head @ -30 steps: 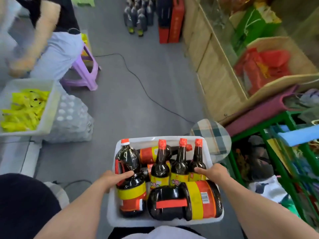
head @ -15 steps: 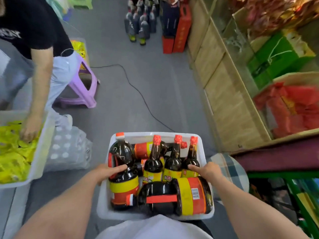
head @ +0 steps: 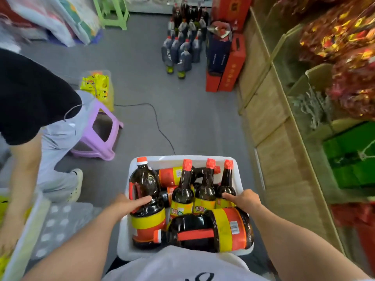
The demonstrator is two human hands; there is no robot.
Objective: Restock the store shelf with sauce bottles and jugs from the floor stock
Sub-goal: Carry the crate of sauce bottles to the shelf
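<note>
At tub [head: 239, 179] side rims: left hand [head: 125, 204] and right hand [head: 246, 200], fingers curled over edges; dark red-capped sauce bottles [head: 183, 191] upright, two jugs [head: 211, 232] inside.

Grey floor [head: 194, 110] crossed by a black cable [head: 160, 129]; purple stool [head: 99, 130] stood at left, green stool [head: 113, 15] far left; wooden shelving [head: 269, 110] lined the right side.

Yellow labels on upright sauce bottles [head: 182, 207] show red Chinese chars, approx "鼎达"; rest too blurred to read.
</note>
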